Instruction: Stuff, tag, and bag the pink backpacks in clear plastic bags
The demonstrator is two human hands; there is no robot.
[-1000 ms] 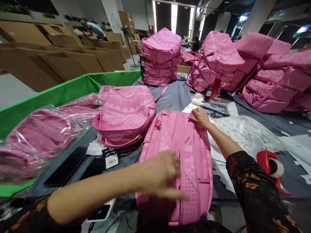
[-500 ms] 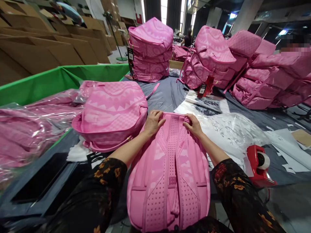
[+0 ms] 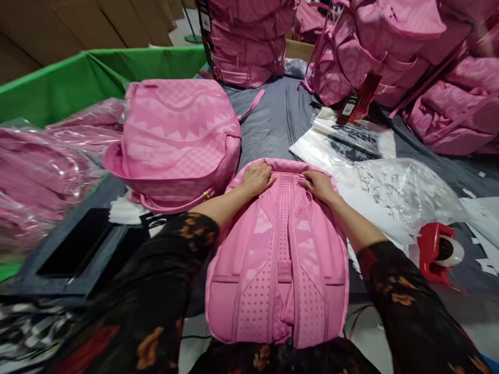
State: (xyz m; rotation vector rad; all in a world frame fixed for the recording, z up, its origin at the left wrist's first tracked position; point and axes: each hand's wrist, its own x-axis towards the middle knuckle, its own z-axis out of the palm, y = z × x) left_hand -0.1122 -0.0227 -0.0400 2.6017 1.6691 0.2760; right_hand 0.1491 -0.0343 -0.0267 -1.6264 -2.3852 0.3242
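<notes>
A pink backpack (image 3: pixel 286 249) leans against my body at the table edge, its padded back panel and two perforated shoulder straps facing up. Near its top edge, my left hand (image 3: pixel 258 178) grips the fabric on the left of the middle strip. My right hand (image 3: pixel 318 185) has its fingers curled over the same edge on the right; the tips are partly hidden in the cloth. Left of it lies a second pink backpack (image 3: pixel 175 135) with a zigzag print, front side up, close to my left forearm.
Stacked pink backpacks (image 3: pixel 249 47) stand at the back, with more backpacks (image 3: pixel 362 57) right of them. Plastic-wrapped pink bags (image 3: pixel 42 171) lie left, by a green cloth barrier (image 3: pixel 148 65). A clear bag of paper bits (image 3: pixel 409 192) and a red tape dispenser (image 3: pixel 432 252) sit right.
The view has tilted downward. The held backpack's top now bends up and shows beyond my hands, and my fingers have moved inward along the top of the back panel.
</notes>
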